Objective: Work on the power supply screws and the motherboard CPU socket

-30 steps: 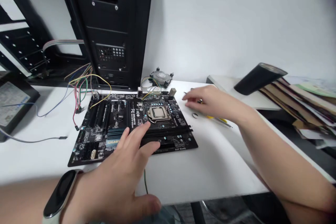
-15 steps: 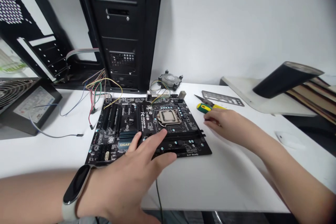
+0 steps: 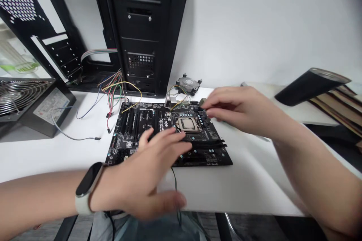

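Observation:
A black motherboard (image 3: 166,120) lies flat on the white table (image 3: 85,158), with a silver processor (image 3: 187,124) seated in its socket. Over the board's front left part, my left hand (image 3: 147,169) hovers or rests with its fingers spread and nothing in it; contact cannot be told. My right hand (image 3: 234,109) is at the board's back right edge, thumb and fingertips pinched together. Whatever is between those fingertips is too small or hidden to name. A cooler fan (image 3: 188,84) sits behind the board.
Behind stands a black computer case (image 3: 149,37) with loose coloured wires (image 3: 113,86). At the left is a power supply (image 3: 53,109). On the right a dark cylinder (image 3: 308,86) leans near stacked brown folders (image 3: 339,109).
My right hand has moved left and back, from beside the green and yellow tool to the board's back edge. My left thumb has swung toward me. The view has shifted slightly.

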`<state>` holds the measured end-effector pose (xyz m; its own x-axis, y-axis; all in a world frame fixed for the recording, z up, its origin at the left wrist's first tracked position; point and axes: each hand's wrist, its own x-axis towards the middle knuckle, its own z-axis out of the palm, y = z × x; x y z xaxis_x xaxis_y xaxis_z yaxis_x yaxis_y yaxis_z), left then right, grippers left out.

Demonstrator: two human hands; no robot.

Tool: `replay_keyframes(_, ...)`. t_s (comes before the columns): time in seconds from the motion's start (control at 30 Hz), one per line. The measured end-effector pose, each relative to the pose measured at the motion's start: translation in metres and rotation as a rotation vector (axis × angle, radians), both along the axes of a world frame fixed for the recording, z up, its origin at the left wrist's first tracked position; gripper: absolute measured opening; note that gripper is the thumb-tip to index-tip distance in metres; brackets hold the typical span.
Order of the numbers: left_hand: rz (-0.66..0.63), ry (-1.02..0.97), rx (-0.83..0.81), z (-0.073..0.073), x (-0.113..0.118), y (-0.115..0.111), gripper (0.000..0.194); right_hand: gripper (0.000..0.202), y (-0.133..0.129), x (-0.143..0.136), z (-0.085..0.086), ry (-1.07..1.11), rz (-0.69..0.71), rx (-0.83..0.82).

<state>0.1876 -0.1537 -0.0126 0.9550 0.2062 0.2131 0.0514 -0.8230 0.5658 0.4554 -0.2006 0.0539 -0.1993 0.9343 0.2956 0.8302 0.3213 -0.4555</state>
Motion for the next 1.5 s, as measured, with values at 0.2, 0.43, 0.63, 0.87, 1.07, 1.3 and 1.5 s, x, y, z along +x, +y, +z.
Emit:
replay_keyframes(0.2,0.499,-0.271,-0.109,0.010,0.001,0.048,0.031,0.016,0.047,-0.055,-0.006,0.441,0.183,-0.373)
replay_keyframes(0.43,0.445,0.040,0.002,0.016,-0.011,0.070,0.022,0.008,0.071,-0.073,-0.025,0.300,0.156,-0.343)
replay_keyframes(0.63,0.325,0.305,0.271,0.011,-0.014,0.074,0.032,0.015,0.065,-0.067,-0.031,0.059,0.306,-0.339)
replay_keyframes(0.87,0.267,0.327,0.479,0.008,-0.017,0.075,0.028,0.018,0.055,-0.073,-0.025,-0.058,0.422,-0.410)
replay_keyframes(1.07,0.195,0.273,0.383,0.004,-0.020,0.078,0.032,0.022,0.051,-0.076,-0.026,-0.127,0.463,-0.437)
replay_keyframes(1.3,0.273,0.355,0.448,-0.001,-0.019,0.078,0.042,0.023,0.050,-0.074,-0.027,-0.103,0.505,-0.416)
replay_keyframes(1.5,0.371,0.487,0.478,-0.006,-0.021,0.077,0.054,0.021,0.052,-0.074,-0.024,-0.110,0.547,-0.439)
